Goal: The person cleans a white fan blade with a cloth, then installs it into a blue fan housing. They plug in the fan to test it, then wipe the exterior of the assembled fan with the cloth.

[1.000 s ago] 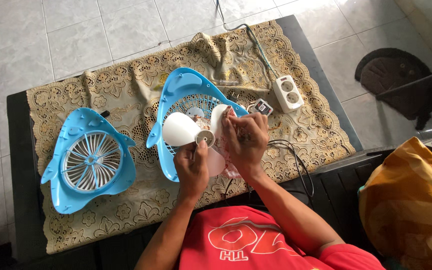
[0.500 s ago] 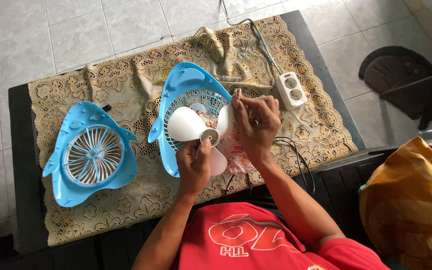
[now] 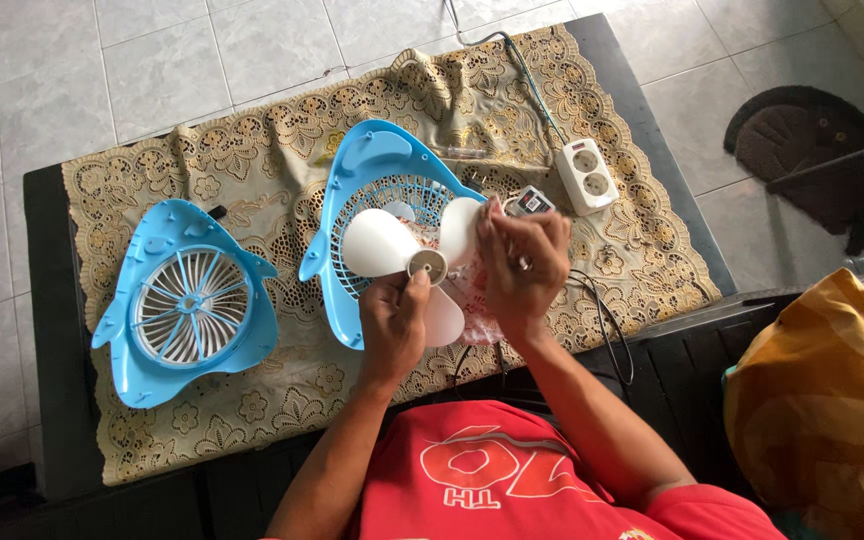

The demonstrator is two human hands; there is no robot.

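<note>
Surface: gold lace cloth (image 3: 252, 150) over dark table.
Blade: white plastic fan propeller (image 3: 392, 250), held above blue shark-shaped rear grille (image 3: 372, 160).
Left hand (image 3: 392, 325): pinching hub.
Right hand (image 3: 522, 265): clutching patterned rag (image 3: 472, 305) against blade.
Risk: hard rubbing could snap a thin blade.

A dark counter (image 3: 47, 330) runs across the middle of the frame, standing on a pale tiled floor (image 3: 132, 60). A beige lace cloth (image 3: 272, 140) covers most of its top, rumpled near the upper centre, leaving a dark strip bare at the left edge. On the cloth, at centre left, lies a blue fish-shaped fan grille (image 3: 184, 305) with white spokes. A second blue grille (image 3: 372, 180) lies just right of it, at the centre. At the upper right sits a white power strip (image 3: 586, 175), its cable running off the top of the frame, with a small plug (image 3: 529, 203) just beside it. A black cable (image 3: 607, 330) loops over the cloth's right part.
</note>
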